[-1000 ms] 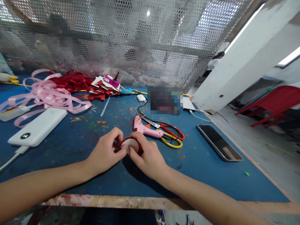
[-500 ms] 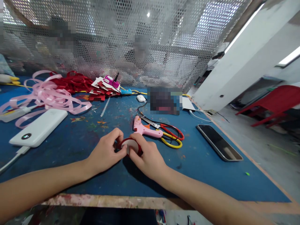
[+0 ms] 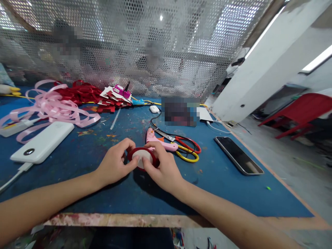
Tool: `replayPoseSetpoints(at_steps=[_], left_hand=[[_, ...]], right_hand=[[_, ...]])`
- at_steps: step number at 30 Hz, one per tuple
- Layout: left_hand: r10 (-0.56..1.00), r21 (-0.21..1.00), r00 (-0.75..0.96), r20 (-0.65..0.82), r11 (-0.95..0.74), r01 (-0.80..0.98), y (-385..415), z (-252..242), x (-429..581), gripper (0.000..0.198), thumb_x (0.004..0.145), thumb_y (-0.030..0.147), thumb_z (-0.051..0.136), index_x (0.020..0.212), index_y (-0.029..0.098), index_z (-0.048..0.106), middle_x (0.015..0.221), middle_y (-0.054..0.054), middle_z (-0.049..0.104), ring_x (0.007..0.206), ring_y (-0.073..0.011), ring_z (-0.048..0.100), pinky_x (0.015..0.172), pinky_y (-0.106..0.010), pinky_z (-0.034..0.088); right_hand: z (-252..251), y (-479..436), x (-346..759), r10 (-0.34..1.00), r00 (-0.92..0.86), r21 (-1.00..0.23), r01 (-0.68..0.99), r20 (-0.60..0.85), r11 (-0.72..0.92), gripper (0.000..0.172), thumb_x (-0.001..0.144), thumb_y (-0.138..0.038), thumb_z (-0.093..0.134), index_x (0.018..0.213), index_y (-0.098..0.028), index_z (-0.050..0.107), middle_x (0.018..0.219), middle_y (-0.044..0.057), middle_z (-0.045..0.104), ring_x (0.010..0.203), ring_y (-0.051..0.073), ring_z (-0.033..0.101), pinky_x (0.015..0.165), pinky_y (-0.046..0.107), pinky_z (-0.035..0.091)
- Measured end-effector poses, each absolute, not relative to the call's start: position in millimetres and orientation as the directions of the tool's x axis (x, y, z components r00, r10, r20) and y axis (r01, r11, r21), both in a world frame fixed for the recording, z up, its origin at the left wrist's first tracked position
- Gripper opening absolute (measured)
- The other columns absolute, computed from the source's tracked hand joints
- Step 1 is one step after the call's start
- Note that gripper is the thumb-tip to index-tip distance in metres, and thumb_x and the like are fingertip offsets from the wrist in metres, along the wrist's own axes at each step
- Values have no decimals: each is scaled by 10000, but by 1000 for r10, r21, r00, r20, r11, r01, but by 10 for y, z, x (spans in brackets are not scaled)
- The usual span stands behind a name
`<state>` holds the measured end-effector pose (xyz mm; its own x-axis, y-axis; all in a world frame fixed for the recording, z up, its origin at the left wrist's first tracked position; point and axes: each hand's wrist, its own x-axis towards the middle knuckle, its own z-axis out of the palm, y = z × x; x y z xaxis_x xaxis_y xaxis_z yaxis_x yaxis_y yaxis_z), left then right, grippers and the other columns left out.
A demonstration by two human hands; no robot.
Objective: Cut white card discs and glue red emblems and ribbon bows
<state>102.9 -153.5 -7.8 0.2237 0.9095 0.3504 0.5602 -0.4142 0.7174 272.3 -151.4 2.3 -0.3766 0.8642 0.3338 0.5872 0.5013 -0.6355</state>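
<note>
Between my two hands, just above the blue tabletop, is a small round red piece with a pale disc (image 3: 141,154) in its middle. My left hand (image 3: 118,157) grips its left edge, thumb on the pale face and fingers curled behind. From the right, my right hand (image 3: 163,166) pinches it the same way, both thumbs close together on the disc. Just beyond my right fingers lies a pink glue gun (image 3: 166,145). Scissors (image 3: 185,147) with one red and one yellow handle loop lie partly under a black cord beside it. The back of the round piece is hidden.
Pink ribbon (image 3: 55,107), dark red ribbon (image 3: 80,91) and red-and-white paper pieces (image 3: 111,98) are heaped at the back left. A white power bank (image 3: 43,141) lies left, a phone (image 3: 238,155) right. Perforated metal sheet (image 3: 116,45) stands behind the table (image 3: 103,204); a red chair (image 3: 298,110) is beyond.
Both hands have tilted the round piece, so its pale face and red rim show more fully. My thumbs now press side by side on the disc. The view has shifted slightly.
</note>
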Motion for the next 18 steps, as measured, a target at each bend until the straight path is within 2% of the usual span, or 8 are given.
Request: replayPoseSetpoints(at_steps=[6, 13, 15, 18], left_hand=[[911, 711, 208, 355, -408, 573, -1531, -87, 1077, 118, 733, 223, 539, 719, 197, 425, 642, 61, 442, 535, -87, 402, 520, -218, 344], [910, 714, 243, 336, -414, 565, -1575, -107, 1094, 101, 717, 171, 522, 700, 193, 424, 628, 62, 431, 562, -96, 419, 547, -231, 347], [915, 762, 239, 326, -404, 506, -1555, -84, 1065, 104, 721, 174, 528, 703, 192, 428, 640, 57, 433, 573, -96, 425, 547, -224, 355], [922, 892, 289, 258, -342, 297, -1480, -28, 977, 99, 743, 232, 550, 748, 191, 460, 689, 43, 467, 602, -98, 453, 533, -208, 375]], right_hand=[[9, -1533, 2710, 862, -338, -541, 676, 377, 501, 139, 781, -266, 473, 895, -190, 496, 622, -18, 590, 491, 118, 520, 493, 216, 322], [-51, -1578, 2707, 751, -438, -369, 677, 494, 637, 89, 796, -262, 446, 824, -188, 486, 579, -21, 590, 465, 117, 526, 471, 218, 294], [-50, -1566, 2717, 751, -427, -383, 668, 504, 638, 97, 795, -267, 457, 842, -189, 487, 578, -24, 584, 459, 115, 519, 468, 215, 300], [-33, -1539, 2743, 782, -367, -461, 651, 504, 603, 134, 798, -271, 469, 906, -194, 487, 625, -19, 593, 467, 113, 508, 465, 212, 318]])
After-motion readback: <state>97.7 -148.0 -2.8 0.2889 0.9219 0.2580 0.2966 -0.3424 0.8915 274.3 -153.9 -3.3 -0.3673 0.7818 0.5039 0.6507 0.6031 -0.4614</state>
